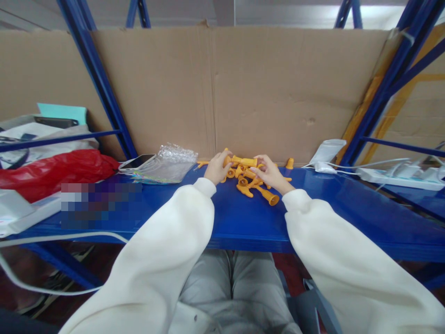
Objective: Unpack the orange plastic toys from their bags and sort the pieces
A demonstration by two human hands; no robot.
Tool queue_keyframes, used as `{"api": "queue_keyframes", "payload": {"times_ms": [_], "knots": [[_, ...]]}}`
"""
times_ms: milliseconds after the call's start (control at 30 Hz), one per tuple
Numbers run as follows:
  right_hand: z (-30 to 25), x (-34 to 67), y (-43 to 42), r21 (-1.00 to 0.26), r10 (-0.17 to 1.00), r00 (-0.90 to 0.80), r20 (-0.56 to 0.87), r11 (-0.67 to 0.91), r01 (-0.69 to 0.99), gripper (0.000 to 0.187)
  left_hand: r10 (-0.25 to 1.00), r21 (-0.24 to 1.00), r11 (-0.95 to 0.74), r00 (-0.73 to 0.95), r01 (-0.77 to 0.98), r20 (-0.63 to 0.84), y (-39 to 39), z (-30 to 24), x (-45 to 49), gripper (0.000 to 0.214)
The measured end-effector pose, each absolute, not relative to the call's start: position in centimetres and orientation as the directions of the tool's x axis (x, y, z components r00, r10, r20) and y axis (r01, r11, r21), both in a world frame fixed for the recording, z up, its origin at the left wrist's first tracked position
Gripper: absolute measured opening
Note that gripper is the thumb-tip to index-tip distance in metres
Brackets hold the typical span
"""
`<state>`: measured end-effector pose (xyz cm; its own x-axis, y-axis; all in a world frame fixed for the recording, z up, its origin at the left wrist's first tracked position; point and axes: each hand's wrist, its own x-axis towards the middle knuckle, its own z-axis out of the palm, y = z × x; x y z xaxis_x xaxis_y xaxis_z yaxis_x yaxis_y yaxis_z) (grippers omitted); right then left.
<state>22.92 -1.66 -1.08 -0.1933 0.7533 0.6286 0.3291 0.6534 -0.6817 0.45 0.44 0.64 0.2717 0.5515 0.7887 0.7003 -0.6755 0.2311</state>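
Both hands are over a loose pile of orange-yellow plastic parts on the blue shelf top. My left hand [217,168] is closed at the left end of a flared plastic tube [244,161], where a rounded part of the same colour shows by the fingertips. My right hand [270,173] pinches the right end of that tube, which lies level between the hands. Whether the rounded part is joined to the tube, I cannot tell. Beneath them, the pile holds a hammer-shaped piece [244,190], a tube with an open flared end [272,199] and several ring-like ends, partly hidden by my hands.
Left of the pile are a clear plastic bag [174,164] and a phone [141,161]. A small orange-yellow cup-like piece [289,163] stands to the right, near a white charger with cables [325,167] and a power strip [399,178]. A cardboard wall [278,93] closes the back.
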Motion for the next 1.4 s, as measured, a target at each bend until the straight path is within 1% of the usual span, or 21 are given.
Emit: {"api": "queue_keyframes", "payload": {"times_ms": [100, 233, 367, 500, 700, 833, 900, 1000, 1100, 1167, 1233, 1333, 1400], "knots": [[-1.2, 22.9, -1.5, -0.766, 0.804, -0.178, 0.568, 0.595, 0.244, 0.046, 0.535, 0.235, -0.685, 0.257, 0.690, 0.805, 0.3, 0.5, 0.5, 0.028], [-1.1, 22.8, -1.4, -0.833, 0.856, -0.161, 0.492, 0.516, 0.197, 0.050, 0.577, 0.280, -0.659, 0.230, 0.698, 0.784, 0.1, 0.4, 0.6, 0.031], [-1.0, 22.8, -1.4, -0.838, 0.859, -0.167, 0.484, 0.510, 0.195, 0.054, 0.622, 0.337, -0.643, 0.213, 0.688, 0.753, 0.1, 0.3, 0.6, 0.045], [-1.2, 23.0, -1.3, -0.820, 0.847, -0.181, 0.500, 0.530, 0.215, 0.053, 0.599, 0.335, -0.669, 0.215, 0.663, 0.772, 0.5, 0.0, 0.5, 0.048], [-1.4, 23.1, -0.6, -0.773, 0.818, -0.218, 0.533, 0.575, 0.268, 0.050, 0.572, 0.331, -0.699, 0.218, 0.634, 0.791, 1.0, -0.2, 0.5, 0.049], [-1.4, 23.0, -0.4, -0.736, 0.793, -0.211, 0.572, 0.609, 0.296, 0.044, 0.596, 0.366, -0.692, 0.207, 0.622, 0.776, 1.3, -0.2, 0.5, 0.049], [-1.2, 22.9, -0.6, -0.666, 0.745, -0.204, 0.635, 0.662, 0.343, 0.039, 0.631, 0.401, -0.673, 0.200, 0.622, 0.749, 1.5, -0.2, 0.5, 0.049], [-0.7, 23.0, -1.3, -0.525, 0.656, -0.224, 0.721, 0.728, 0.440, 0.033, 0.675, 0.450, -0.647, 0.186, 0.616, 0.714, 1.8, -0.3, 0.4, 0.049], [-0.4, 23.3, -2.0, -0.460, 0.638, -0.258, 0.725, 0.728, 0.509, 0.032, 0.686, 0.461, -0.636, 0.181, 0.618, 0.705, 1.7, -0.4, 0.4, 0.051], [-0.5, 23.3, -2.1, -0.470, 0.654, -0.266, 0.708, 0.717, 0.515, 0.034, 0.684, 0.449, -0.635, 0.187, 0.629, 0.705, 1.5, -0.3, 0.3, 0.051], [-0.7, 23.3, -2.1, -0.512, 0.674, -0.249, 0.696, 0.709, 0.485, 0.037, 0.674, 0.432, -0.639, 0.194, 0.636, 0.712, 1.2, -0.2, 0.3, 0.052], [-1.0, 23.0, -1.8, -0.614, 0.712, -0.204, 0.672, 0.689, 0.385, 0.040, 0.651, 0.415, -0.652, 0.189, 0.635, 0.735, 0.9, -0.1, 0.3, 0.051], [-1.2, 22.9, -1.7, -0.667, 0.736, -0.204, 0.646, 0.673, 0.318, 0.042, 0.638, 0.414, -0.659, 0.176, 0.628, 0.749, 0.8, -0.1, 0.3, 0.050]]}}
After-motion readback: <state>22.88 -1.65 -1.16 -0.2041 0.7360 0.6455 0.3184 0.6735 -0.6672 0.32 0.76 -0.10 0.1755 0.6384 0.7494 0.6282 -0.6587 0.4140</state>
